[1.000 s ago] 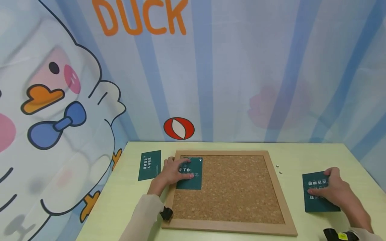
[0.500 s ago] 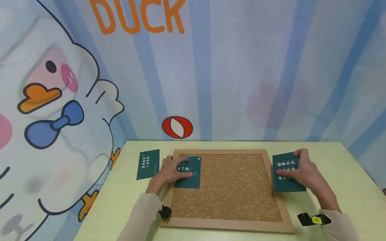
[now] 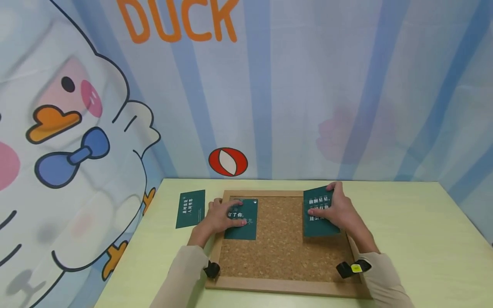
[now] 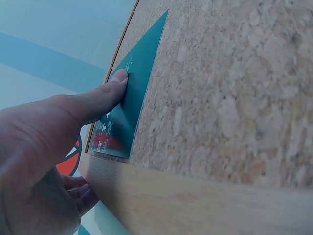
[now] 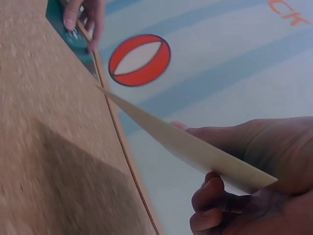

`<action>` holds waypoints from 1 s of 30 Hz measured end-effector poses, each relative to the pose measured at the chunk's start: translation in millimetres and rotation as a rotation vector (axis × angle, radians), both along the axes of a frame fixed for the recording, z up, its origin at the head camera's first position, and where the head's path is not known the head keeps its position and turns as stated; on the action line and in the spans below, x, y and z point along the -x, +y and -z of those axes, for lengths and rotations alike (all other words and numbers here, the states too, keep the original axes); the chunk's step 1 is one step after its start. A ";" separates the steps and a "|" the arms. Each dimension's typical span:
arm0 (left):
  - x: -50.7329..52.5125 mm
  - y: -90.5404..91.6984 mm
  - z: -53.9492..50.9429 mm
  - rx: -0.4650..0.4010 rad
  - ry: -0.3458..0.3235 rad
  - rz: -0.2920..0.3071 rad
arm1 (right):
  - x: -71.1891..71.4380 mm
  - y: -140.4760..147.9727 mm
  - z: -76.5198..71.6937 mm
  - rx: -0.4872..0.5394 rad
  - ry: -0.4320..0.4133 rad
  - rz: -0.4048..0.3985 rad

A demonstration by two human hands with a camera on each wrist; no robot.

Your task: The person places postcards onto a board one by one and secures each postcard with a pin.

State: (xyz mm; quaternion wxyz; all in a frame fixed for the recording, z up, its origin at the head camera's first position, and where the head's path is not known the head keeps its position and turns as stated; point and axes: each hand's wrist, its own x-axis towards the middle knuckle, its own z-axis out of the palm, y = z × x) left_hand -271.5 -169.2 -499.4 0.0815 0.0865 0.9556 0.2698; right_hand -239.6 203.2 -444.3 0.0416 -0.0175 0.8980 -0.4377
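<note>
A cork board with a wooden frame lies on the table. My left hand presses a green card flat on the cork at the upper left, thumb and a finger on its face; a small round pin shows at the card's top right corner. In the left wrist view the thumb of my left hand lies on the green card. My right hand pinches another green card above the board's right part. The right wrist view shows this raised card's pale back, held by my right hand.
A third green card lies on the pale yellow table, left of the board. Behind the table hangs a blue striped cloth with a duck print.
My right hand has carried its card leftward from the table on the right to above the cork. My left hand stays on its card.
</note>
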 end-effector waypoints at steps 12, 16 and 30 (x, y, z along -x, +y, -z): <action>-1.9 0.4 -1.6 -0.011 -0.002 0.005 | 16.2 -61.8 25.2 0.042 -0.012 -0.028; -2.9 0.2 -2.7 -0.010 -0.004 0.001 | 19.3 -75.1 33.8 0.034 -0.011 -0.012; -3.6 -1.3 -0.5 -0.009 0.019 0.020 | 23.6 -103.6 52.8 0.087 0.024 -0.018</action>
